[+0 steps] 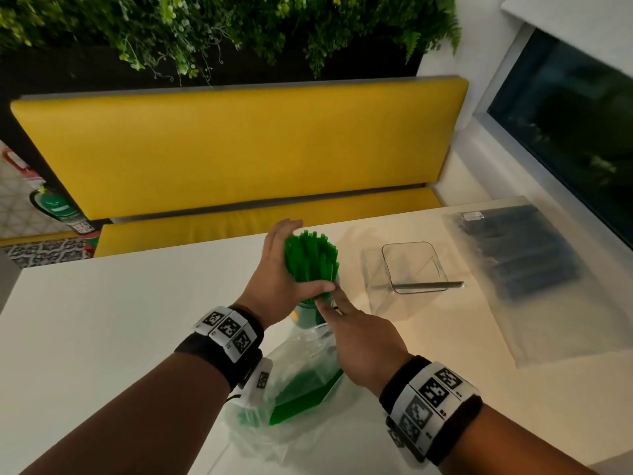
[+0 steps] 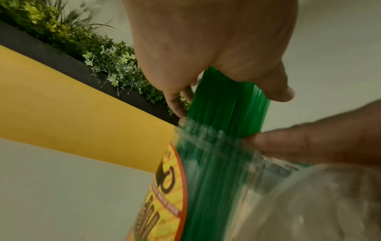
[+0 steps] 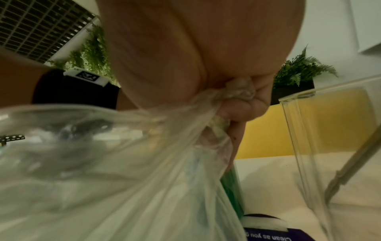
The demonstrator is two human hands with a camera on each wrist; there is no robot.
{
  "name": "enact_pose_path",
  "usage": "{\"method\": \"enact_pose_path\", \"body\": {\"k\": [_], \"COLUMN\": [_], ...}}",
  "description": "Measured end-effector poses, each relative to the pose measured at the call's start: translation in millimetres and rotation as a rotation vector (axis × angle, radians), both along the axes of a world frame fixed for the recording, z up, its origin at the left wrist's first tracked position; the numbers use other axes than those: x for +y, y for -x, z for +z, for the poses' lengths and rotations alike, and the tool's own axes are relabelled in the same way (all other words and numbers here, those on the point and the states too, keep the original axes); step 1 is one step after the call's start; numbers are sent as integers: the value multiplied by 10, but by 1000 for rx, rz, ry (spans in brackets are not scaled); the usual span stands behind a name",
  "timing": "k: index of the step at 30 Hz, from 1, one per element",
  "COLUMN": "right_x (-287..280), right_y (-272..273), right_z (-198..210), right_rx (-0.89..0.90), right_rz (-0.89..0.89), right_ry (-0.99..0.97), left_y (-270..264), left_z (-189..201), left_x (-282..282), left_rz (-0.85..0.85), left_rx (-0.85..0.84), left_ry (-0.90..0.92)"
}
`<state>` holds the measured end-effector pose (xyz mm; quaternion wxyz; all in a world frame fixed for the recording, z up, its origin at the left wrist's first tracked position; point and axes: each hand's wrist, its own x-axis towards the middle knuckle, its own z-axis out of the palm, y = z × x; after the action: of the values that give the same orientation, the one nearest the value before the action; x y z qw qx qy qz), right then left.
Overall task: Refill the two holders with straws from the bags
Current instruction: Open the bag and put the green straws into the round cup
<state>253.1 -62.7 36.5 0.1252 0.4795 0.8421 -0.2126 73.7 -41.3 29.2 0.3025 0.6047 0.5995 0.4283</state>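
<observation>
My left hand (image 1: 291, 269) grips a thick bundle of green straws (image 1: 311, 258) that stands upright in a round clear holder (image 1: 308, 317) with a yellow label (image 2: 164, 187). In the left wrist view the thumb and fingers wrap the green straws (image 2: 226, 106) just above the rim. My right hand (image 1: 346, 323) holds bunched plastic of the clear bag (image 3: 237, 93) in its curled fingers, while one finger reaches to the holder's rim. The bag (image 1: 298, 389) lies in front with more green straws inside. A square clear holder (image 1: 414, 265) to the right has one dark wrapped straw (image 1: 428, 285) leaning in it.
A flat clear bag of dark straws (image 1: 520, 255) lies at the right of the white table (image 1: 102, 320). A yellow bench (image 1: 239, 149) runs behind the far edge, with plants above. A purple-labelled thing (image 3: 268, 234) shows low in the right wrist view.
</observation>
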Motion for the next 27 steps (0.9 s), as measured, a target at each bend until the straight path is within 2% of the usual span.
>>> {"method": "enact_pose_path", "body": {"k": [3,6,7,9,11,12,14,18,22,25,26,27], "right_x": [7,-1,-5,-14,-24,-29,-19,-15,-15,5,3,-3], "right_y": [12,6,6,0,-9,-12,-22,-19,-31,-24,-19,-16], "right_z": [-22,-86,-96,-101,-92,-88,-87,-77,-83,-70,-71,-65], "right_rx": [5,7,9,11,11,14,17,19,29,33,29,28], "right_rz": [-7,-4,-5,-9,-3,1,3,-7,3,0,1,3], "right_ry": [-7,-14,-15,-17,-27,-34,-29,-17,-23,-19,-20,-20], "left_y": [62,23,-29,-152,-270,-286,-273,-346,-309,-319,-361,-402], "left_z": [123,339,381,392,264,212,215,328,340,455,472,470], "left_x": [-22,0,17,72,129,149,195,219,221,224,222,229], "left_rz": [-19,0,25,24,-89,-135,-150,-97,-101,-24,-4,-4], "left_rx": [-26,12,114,493,891,992,963,853,797,472,438,508], "left_ry": [-2,-101,-157,-202,-58,24,51,-108,-12,-159,-226,-259]}}
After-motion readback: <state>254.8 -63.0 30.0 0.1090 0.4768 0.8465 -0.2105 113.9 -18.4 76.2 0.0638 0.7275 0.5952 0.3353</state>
